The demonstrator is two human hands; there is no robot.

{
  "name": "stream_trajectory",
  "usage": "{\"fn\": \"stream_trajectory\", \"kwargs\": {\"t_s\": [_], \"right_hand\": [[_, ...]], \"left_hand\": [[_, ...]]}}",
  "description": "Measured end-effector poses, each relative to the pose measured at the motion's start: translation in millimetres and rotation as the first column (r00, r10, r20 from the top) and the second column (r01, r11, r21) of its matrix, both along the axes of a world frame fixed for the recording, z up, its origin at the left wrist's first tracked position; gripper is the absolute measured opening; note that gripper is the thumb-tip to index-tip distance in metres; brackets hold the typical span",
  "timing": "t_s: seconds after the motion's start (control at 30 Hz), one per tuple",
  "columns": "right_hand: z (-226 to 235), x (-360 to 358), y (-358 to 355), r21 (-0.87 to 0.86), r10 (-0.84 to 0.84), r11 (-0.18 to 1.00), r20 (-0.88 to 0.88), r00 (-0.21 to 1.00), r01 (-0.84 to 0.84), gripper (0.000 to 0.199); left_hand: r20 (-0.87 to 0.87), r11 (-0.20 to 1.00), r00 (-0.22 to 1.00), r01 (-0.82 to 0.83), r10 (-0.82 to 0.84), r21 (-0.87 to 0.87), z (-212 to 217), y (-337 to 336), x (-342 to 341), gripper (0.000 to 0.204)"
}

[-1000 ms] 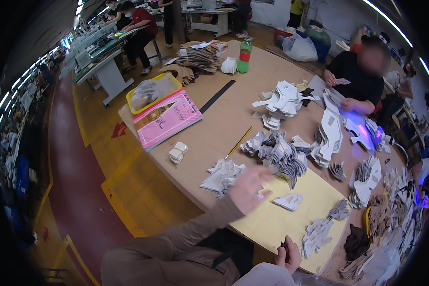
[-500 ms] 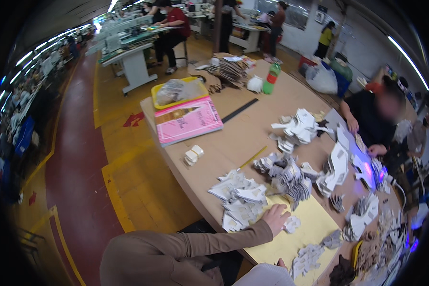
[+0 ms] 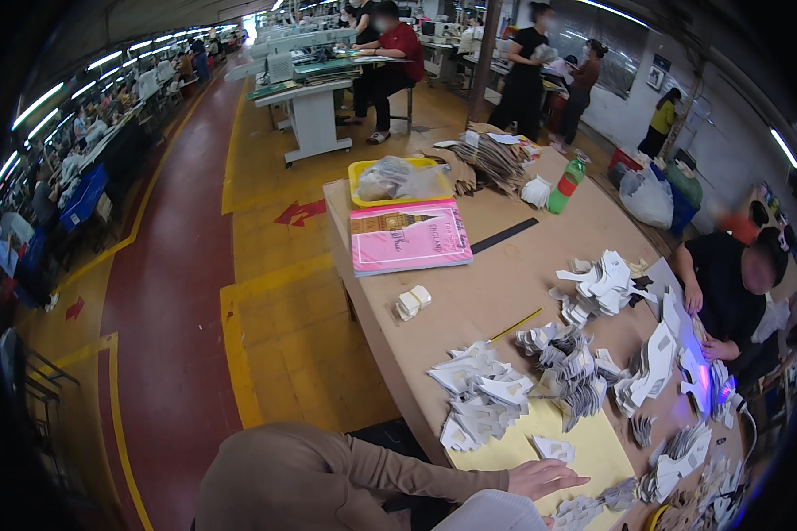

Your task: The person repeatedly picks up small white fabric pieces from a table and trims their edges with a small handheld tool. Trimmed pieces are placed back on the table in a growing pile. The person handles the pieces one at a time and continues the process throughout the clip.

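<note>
My left hand (image 3: 545,479), in a brown sleeve, is open with its fingers stretched out over a yellow sheet (image 3: 607,438) on the table. Just beyond it lies a small flat white cut piece (image 3: 553,449). A pile of white cut pieces (image 3: 483,398) sits to the left of the sheet, with a bunched stack of grey-edged pieces (image 3: 571,367) behind. Grey pieces (image 3: 578,513) lie past my fingertips. Of my right hand (image 3: 548,521) only a bit of fingertip shows at the lower edge; light grey cloth (image 3: 496,513) hides the rest.
A pink book (image 3: 412,237), a yellow tray (image 3: 363,184) with plastic bags, a green bottle (image 3: 567,186) and a black strip (image 3: 505,234) lie farther off. A co-worker (image 3: 726,292) handles pieces across the table. The table's left edge borders a yellow floor (image 3: 310,336).
The view has swung, so the table sits farther right and lower. My left hand has moved off the small white piece toward the grey pieces, its fingers now straighter.
</note>
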State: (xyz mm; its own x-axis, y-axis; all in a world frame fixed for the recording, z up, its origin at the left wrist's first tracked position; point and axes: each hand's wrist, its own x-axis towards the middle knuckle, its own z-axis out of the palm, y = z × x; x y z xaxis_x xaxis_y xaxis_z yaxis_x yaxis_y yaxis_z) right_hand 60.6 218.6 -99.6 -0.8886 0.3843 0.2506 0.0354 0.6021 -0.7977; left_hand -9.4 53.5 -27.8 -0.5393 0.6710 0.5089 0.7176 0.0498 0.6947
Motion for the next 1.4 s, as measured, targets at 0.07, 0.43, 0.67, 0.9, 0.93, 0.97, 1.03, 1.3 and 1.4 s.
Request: {"fn": "stream_trajectory", "kwargs": {"t_s": [0.07, 0.43, 0.67, 0.9, 0.93, 0.97, 1.03, 1.3, 1.4], "right_hand": [[-2.1, -5.7, 1.4, -0.006, 0.006, 1.0, 0.006, 1.0, -0.006, 0.022], [-11.0, -24.6, 11.9, -0.044, 0.029, 0.999, 0.056, 0.998, -0.026, 0.018], [-18.6, -36.9, 16.9, -0.08, 0.033, 0.996, 0.075, 0.997, -0.027, 0.016], [-27.7, -57.7, 21.4, -0.109, 0.044, 0.994, 0.105, 0.993, -0.032, 0.015], [-29.2, -60.5, 21.3, -0.111, 0.047, 0.993, 0.11, 0.993, -0.034, 0.015], [-30.5, -63.3, 21.8, -0.12, 0.048, 0.992, 0.115, 0.992, -0.034, 0.014], [-33.7, -68.2, 22.8, -0.131, 0.045, 0.991, 0.126, 0.991, -0.028, 0.014], [-48.5, -75.9, 42.8, -0.195, -0.021, 0.98, 0.137, 0.99, 0.048, 0.014], [-56.7, -72.6, 60.8, -0.226, -0.081, 0.968, 0.14, 0.987, 0.112, 0.014]], "left_hand": [[0.027, 1.0, 1.0, -0.001, 0.001, -0.011, -2.2, 2.2, 1.2, 0.112], [0.446, 0.987, 0.886, 0.066, -0.126, 0.147, 8.1, -6.1, 11.6, 0.101], [0.376, 0.963, 0.909, 0.242, -0.18, -0.122, -16.8, 3.2, 13.0, 0.058], [0.258, 0.978, 0.947, 0.206, -0.192, -0.029, -66.8, -2.7, 30.6, 0.032], [0.255, 0.979, 0.948, 0.205, -0.193, -0.02, -74.9, -1.4, 30.8, 0.03], [0.252, 0.979, 0.948, 0.202, -0.193, -0.013, -82.7, 0.0, 31.2, 0.028], [0.251, 0.979, 0.948, 0.202, -0.196, 0.003, -97.9, 2.6, 31.4, 0.025], [0.227, 0.981, 0.955, 0.182, -0.191, 0.06, -139.8, 16.0, 40.4, 0.013], [0.341, 0.964, 0.903, 0.231, -0.263, 0.131, -136.4, 14.8, 37.0, 0.013]]}}
